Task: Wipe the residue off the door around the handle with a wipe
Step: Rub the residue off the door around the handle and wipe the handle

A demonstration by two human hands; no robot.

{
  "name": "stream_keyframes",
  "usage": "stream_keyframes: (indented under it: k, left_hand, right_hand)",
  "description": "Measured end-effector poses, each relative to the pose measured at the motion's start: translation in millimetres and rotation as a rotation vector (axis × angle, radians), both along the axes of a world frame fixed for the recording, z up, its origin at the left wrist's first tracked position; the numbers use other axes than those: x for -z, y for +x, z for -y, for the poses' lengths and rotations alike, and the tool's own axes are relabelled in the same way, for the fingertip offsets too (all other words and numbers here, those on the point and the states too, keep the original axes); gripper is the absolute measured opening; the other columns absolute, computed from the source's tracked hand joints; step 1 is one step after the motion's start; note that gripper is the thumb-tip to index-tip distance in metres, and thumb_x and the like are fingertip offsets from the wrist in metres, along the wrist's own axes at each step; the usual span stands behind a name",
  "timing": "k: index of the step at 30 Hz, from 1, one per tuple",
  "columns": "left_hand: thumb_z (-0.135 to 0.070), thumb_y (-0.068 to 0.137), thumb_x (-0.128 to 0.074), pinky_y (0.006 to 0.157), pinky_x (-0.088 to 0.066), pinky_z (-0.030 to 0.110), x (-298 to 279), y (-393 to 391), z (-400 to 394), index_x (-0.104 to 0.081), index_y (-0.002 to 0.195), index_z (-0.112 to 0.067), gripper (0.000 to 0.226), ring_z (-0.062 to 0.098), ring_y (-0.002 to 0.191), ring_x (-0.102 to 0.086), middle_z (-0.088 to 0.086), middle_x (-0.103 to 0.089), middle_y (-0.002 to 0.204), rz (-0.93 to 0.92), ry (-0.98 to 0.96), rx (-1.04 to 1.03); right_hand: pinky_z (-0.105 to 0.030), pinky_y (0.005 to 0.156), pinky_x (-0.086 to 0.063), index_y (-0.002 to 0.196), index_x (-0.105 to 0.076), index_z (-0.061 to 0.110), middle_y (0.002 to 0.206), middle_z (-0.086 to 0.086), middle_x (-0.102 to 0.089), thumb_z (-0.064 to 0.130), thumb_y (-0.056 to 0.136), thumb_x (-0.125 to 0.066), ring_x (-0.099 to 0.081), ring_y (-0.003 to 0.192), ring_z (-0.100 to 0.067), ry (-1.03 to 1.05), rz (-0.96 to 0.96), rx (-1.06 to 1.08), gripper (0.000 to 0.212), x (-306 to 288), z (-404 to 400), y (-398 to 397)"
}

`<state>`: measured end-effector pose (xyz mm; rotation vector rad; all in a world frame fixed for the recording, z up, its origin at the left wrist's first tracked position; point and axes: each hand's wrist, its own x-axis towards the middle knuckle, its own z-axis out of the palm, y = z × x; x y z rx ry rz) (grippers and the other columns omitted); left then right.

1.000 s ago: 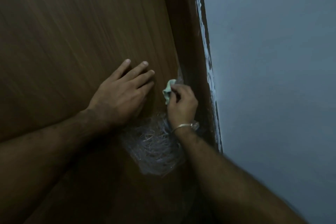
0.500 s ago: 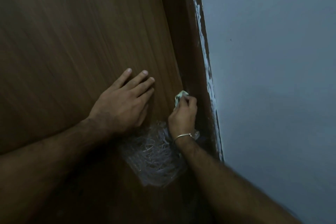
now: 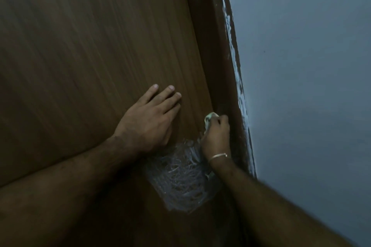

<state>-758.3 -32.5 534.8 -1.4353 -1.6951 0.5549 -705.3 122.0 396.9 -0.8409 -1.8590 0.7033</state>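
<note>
Left hand (image 3: 149, 121) lay flat on door (image 3: 80, 56), fingers spread, bracing. Right hand (image 3: 216, 135) pinched crumpled wipe (image 3: 208, 118), pressed it to door's right edge, hard by dark frame (image 3: 212, 46). Handle seemingly under crinkled plastic wrap (image 3: 180, 174), just below both hands; couldn't tell for sure. Step in hand: scrubbing near edge, above wrap. Residue too dim to make out. Next move likely called for firm strokes down around wrap.

brown wood-grain door (image 3: 90, 46) (whitish scribbled residue (image 3: 180, 178)), pale green wipe (image 3: 209, 116), grey-blue wall (image 3: 311, 86).
</note>
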Motion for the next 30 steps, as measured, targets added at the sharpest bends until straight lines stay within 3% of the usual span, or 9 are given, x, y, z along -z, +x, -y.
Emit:
stream_keyframes:
  k: [5, 12, 17, 19, 22, 24, 27, 30]
  left_hand:
    - [-0.039, 0.094, -0.032, 0.121, -0.016, 0.049, -2, 1, 2, -0.052, 0.139, -0.014, 0.055, 0.026, 0.147, -0.027, 0.006, -0.041, 0.153, 0.029, -0.006, -0.017]
    - [-0.038, 0.095, -0.032, 0.121, -0.005, 0.047, -3, 0, 5, -0.045, 0.143, -0.014, 0.055, 0.025, 0.149, -0.019, 0.006, -0.034, 0.157, 0.034, -0.029, -0.020]
    - [-0.038, 0.096, -0.033, 0.122, -0.003, 0.047, -1, 1, 2, -0.044, 0.144, -0.014, 0.055, 0.024, 0.150, -0.016, 0.006, -0.031, 0.159, 0.068, -0.018, -0.009]
    - [-0.039, 0.095, -0.034, 0.121, -0.002, 0.046, -2, 1, 2, -0.044, 0.144, -0.014, 0.055, 0.024, 0.150, -0.016, 0.006, -0.032, 0.158, 0.073, -0.021, -0.006]
    - [-0.038, 0.096, -0.033, 0.122, -0.003, 0.046, -3, 0, 3, -0.043, 0.145, -0.014, 0.055, 0.024, 0.150, -0.016, 0.006, -0.031, 0.159, 0.083, -0.016, 0.001]
    - [-0.038, 0.097, -0.032, 0.122, -0.002, 0.047, -1, 0, 3, -0.041, 0.146, -0.014, 0.056, 0.024, 0.151, -0.014, 0.006, -0.029, 0.160, 0.082, -0.021, -0.002]
    - [-0.039, 0.096, -0.029, 0.122, -0.002, 0.047, -1, 0, 1, -0.041, 0.146, -0.014, 0.057, 0.025, 0.151, -0.014, 0.006, -0.029, 0.159, 0.082, -0.024, 0.002]
    - [-0.041, 0.095, -0.023, 0.122, -0.004, 0.047, -2, 0, 2, -0.042, 0.145, -0.015, 0.060, 0.024, 0.150, -0.015, 0.006, -0.030, 0.159, 0.093, -0.019, 0.001]
  right_hand:
    - [-0.034, 0.103, -0.049, 0.125, -0.060, 0.002, 0.126, -0.012, -0.051, -0.002, 0.088, -0.060, -0.056, 0.113, -0.025, 0.159, -0.267, -0.090, 0.037, -69, -9, -4]
    - [-0.028, 0.100, -0.046, 0.123, -0.062, 0.001, 0.121, -0.010, -0.052, 0.000, 0.090, -0.058, -0.058, 0.106, -0.025, -0.016, -0.109, -0.009, 0.033, -9, -4, 4]
    - [-0.016, 0.092, -0.039, 0.121, -0.063, 0.001, 0.120, -0.010, -0.055, 0.001, 0.092, -0.056, -0.053, 0.102, -0.013, 0.060, -0.300, -0.043, 0.030, -35, -1, 1]
    - [-0.019, 0.096, -0.042, 0.122, -0.062, 0.002, 0.124, -0.009, -0.054, 0.001, 0.092, -0.056, -0.052, 0.107, -0.012, 0.109, -0.301, -0.080, 0.031, -32, 2, 2]
    - [-0.030, 0.102, -0.048, 0.126, -0.059, 0.004, 0.129, -0.010, -0.050, 0.004, 0.092, -0.057, -0.055, 0.113, -0.022, 0.009, -0.127, -0.029, 0.034, -6, 2, 3]
    - [-0.027, 0.100, -0.047, 0.126, -0.059, 0.003, 0.126, -0.010, -0.050, 0.004, 0.092, -0.057, -0.056, 0.109, -0.022, -0.024, -0.073, -0.004, 0.034, -2, -2, 3]
    - [-0.018, 0.092, -0.041, 0.121, -0.062, 0.002, 0.119, -0.009, -0.052, 0.002, 0.091, -0.057, -0.055, 0.100, -0.016, 0.012, -0.189, 0.009, 0.030, -24, -7, 1]
    - [-0.023, 0.093, -0.047, 0.119, -0.062, 0.006, 0.119, -0.008, -0.053, 0.003, 0.091, -0.056, -0.055, 0.105, -0.016, 0.140, -0.295, -0.100, 0.028, -30, 2, 0]
